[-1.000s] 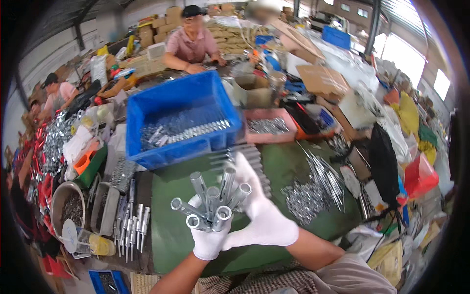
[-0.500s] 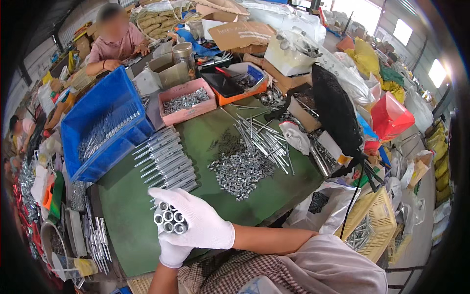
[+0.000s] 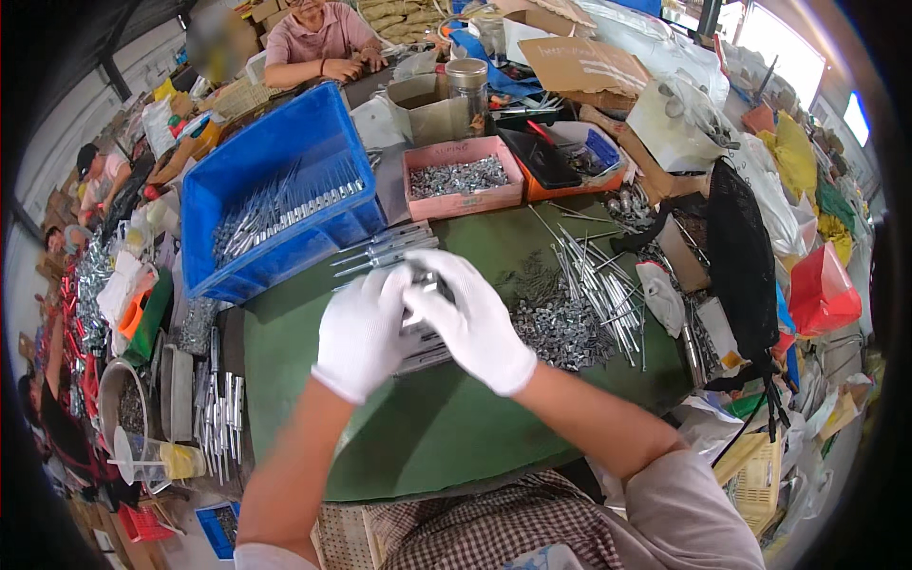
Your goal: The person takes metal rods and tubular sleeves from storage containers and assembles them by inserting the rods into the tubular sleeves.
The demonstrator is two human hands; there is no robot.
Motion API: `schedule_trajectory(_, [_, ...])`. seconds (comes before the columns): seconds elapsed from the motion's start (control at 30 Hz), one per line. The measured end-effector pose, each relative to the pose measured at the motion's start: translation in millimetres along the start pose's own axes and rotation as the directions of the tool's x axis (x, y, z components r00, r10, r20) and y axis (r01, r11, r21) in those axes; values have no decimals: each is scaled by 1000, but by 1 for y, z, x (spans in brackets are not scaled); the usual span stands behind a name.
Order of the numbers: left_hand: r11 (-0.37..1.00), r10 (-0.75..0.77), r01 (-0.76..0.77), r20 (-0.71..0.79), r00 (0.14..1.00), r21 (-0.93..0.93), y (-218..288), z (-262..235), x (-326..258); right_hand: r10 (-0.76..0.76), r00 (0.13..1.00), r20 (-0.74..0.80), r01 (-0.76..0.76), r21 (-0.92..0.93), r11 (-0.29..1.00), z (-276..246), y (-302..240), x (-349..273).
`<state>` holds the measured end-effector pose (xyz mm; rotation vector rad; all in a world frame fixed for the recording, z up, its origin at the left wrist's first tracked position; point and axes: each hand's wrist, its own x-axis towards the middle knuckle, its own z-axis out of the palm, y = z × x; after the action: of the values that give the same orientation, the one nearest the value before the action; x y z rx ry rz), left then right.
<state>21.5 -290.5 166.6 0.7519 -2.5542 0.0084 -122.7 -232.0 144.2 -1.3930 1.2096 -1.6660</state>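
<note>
Both white-gloved hands close round a bundle of shiny metal tubes (image 3: 432,283) above the green table. My left hand (image 3: 359,332) wraps it from the left and my right hand (image 3: 473,328) from the right, covering most of it. Just beyond and under the hands lies a row of metal tubes with thin pointed rods (image 3: 391,247), partly hidden by the gloves. To the right of my right hand are a heap of small metal nuts (image 3: 565,332) and a loose pile of long thin metal rods (image 3: 608,294).
A tilted blue bin (image 3: 318,249) with more rods stands at the left. Behind are a pink box (image 3: 470,201) of small metal parts and an orange tray (image 3: 579,185). A black bag (image 3: 741,266) stands right. Across the table sits a person in pink (image 3: 318,43).
Both hands have moved forward with the bundle, over the row of tubes. The bundle's ends, earlier facing me, are now mostly covered. The view has shifted left.
</note>
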Motion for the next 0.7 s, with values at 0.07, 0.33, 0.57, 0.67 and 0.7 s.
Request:
schedule_trajectory(0.07, [993, -35, 18, 147, 989, 113, -22, 8, 8, -19, 1000, 11, 21, -146, 989, 7, 20, 16])
schedule_trajectory(0.33, [996, -6, -13, 210, 978, 86, -32, 18, 17, 147, 989, -29, -145, 66, 987, 11, 78, 29])
schedule_trajectory(0.57, [989, -95, 74, 162, 982, 129, -25, 34, 14, 384, 923, 0, -373, 241, 896, 10, 52, 26])
schedule_trajectory(0.67, [990, -80, 62, 149, 986, 124, -20, 34, 16, 344, 939, 0, -334, 240, 911, 6, 59, 25])
schedule_trajectory(0.7, [993, -67, 54, 133, 989, 102, -21, 31, 16, 305, 952, -4, -297, 211, 931, 6, 60, 26])
